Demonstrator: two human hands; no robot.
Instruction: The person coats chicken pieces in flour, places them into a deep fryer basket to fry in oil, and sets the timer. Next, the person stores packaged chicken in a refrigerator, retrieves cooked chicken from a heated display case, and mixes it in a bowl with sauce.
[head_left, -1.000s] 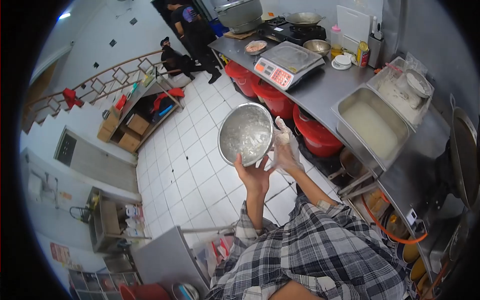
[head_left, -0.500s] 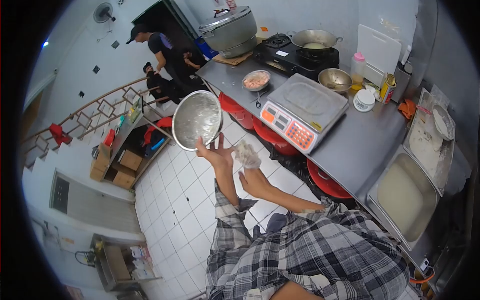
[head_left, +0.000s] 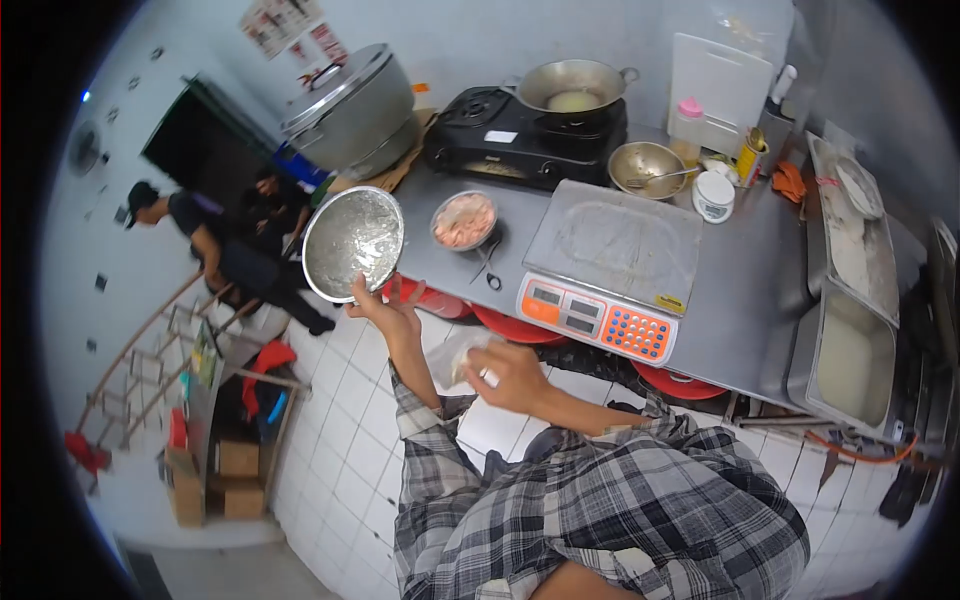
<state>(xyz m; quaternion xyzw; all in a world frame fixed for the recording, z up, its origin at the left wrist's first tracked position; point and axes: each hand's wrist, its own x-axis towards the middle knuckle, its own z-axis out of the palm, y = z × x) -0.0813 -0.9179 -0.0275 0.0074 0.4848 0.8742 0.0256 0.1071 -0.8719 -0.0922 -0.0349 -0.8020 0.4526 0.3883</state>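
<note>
My left hand [head_left: 388, 312] grips the near edge of a metal bowl [head_left: 353, 243], which is tilted so its wet, shiny inside faces me. To its right, my right hand [head_left: 505, 375] is bare, its fingers curled around a crumpled clear plastic glove [head_left: 455, 358]. Both hands are in front of the steel counter [head_left: 745, 290]. Just beyond them on the counter are a small bowl of pinkish pieces [head_left: 465, 220], scissors [head_left: 490, 268] and a digital scale [head_left: 610, 260].
A gas stove [head_left: 480, 135] carries a wok [head_left: 572, 85], with a large lidded pot [head_left: 355, 110] to its left. A metal bowl [head_left: 650, 165] sits behind the scale. Trays [head_left: 850, 355] stand at the right. Two people [head_left: 225, 245] are at the left, by a railing.
The view has turned toward the counter and stove. My right hand has come out of the plastic glove, which now hangs from its fingers. The bowl has moved left in view with my left hand.
</note>
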